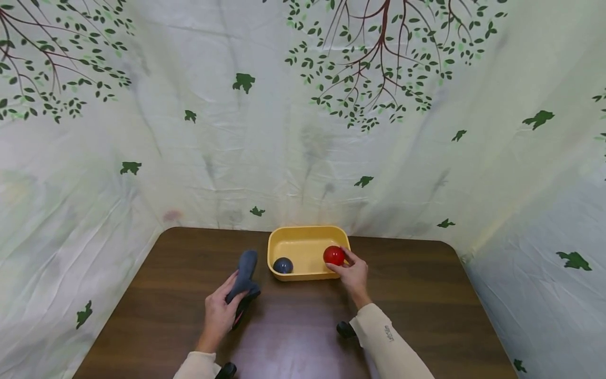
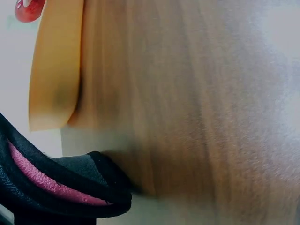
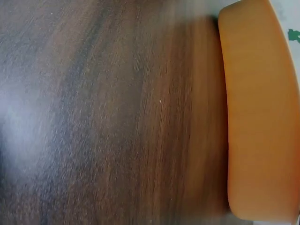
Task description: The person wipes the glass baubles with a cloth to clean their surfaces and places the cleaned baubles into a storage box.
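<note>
My right hand (image 1: 355, 276) pinches a shiny red ball (image 1: 334, 255) between thumb and fingers, over the right end of a yellow tray (image 1: 303, 277). Inside that tray, at its front left corner, lies a dark blue-grey ball (image 1: 283, 265). Left of the tray, my left hand (image 1: 219, 313) grips a soft blue-grey item (image 1: 245, 273) with a bent, lobed outline. Its black edging and pink stripe (image 2: 51, 183) show in the left wrist view; its exact kind I cannot tell. The right wrist view has the tray's outer wall (image 3: 260, 112), with the hand out of sight.
The tray stands near the back edge of a brown wood-grain table (image 1: 402, 295). Behind it hangs a pale cloth (image 1: 293, 158) printed with branches and green leaves, which also borders both sides. Black wrist devices (image 1: 346, 330) sit by the pale sleeves.
</note>
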Tool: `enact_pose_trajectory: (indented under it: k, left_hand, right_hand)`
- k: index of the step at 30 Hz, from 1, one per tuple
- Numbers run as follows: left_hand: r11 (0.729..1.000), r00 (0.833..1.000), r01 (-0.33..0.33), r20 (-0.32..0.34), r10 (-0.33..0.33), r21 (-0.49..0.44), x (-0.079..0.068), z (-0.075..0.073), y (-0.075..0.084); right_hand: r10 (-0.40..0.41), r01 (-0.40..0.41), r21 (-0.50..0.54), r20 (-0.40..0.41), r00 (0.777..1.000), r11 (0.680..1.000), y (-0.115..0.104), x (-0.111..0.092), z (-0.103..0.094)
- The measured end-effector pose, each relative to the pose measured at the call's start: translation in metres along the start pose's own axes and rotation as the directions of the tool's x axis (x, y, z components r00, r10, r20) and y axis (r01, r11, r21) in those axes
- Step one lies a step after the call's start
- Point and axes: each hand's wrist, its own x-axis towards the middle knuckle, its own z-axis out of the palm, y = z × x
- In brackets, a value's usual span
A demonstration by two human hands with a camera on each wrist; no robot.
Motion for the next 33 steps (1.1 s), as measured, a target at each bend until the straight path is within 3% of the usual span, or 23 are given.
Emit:
enact_pose_trajectory:
  k: [6, 14, 22, 27, 30, 33]
  left_hand:
    - [1.000, 0.999, 0.007, 0.034, -0.007, -0.005, -0.005, 0.004, -0.001]
    - [1.000, 1.000, -0.003, 0.020, 0.003, -0.015, -0.010, 0.006, -0.003]
    - [1.000, 1.000, -0.008, 0.020, 0.008, -0.013, -0.011, 0.006, -0.004]
    - [0.994, 0.993, -0.110, 0.043, 0.109, 0.020, -0.011, 0.007, -0.006]
    - [0.978, 0.977, -0.199, 0.086, 0.193, 0.066, -0.011, 0.008, -0.008]
    - [0.958, 0.961, -0.256, 0.139, 0.238, 0.128, -0.012, 0.009, -0.010]
  right_hand:
    - [-0.035, 0.034, -0.036, -0.015, 0.999, 0.999, 0.003, -0.001, 0.006]
    - [-0.055, 0.052, -0.066, -0.052, 0.997, 0.996, 0.001, -0.001, 0.010]
    - [-0.192, 0.191, -0.017, -0.086, 0.978, 0.981, 0.004, 0.000, 0.009]
    - [-0.174, 0.173, -0.016, -0.076, 0.982, 0.985, 0.006, -0.001, 0.007]
    - [-0.163, 0.162, -0.013, -0.074, 0.984, 0.987, 0.006, -0.001, 0.007]
    - [-0.154, 0.154, -0.004, -0.069, 0.986, 0.988, 0.005, 0.000, 0.007]
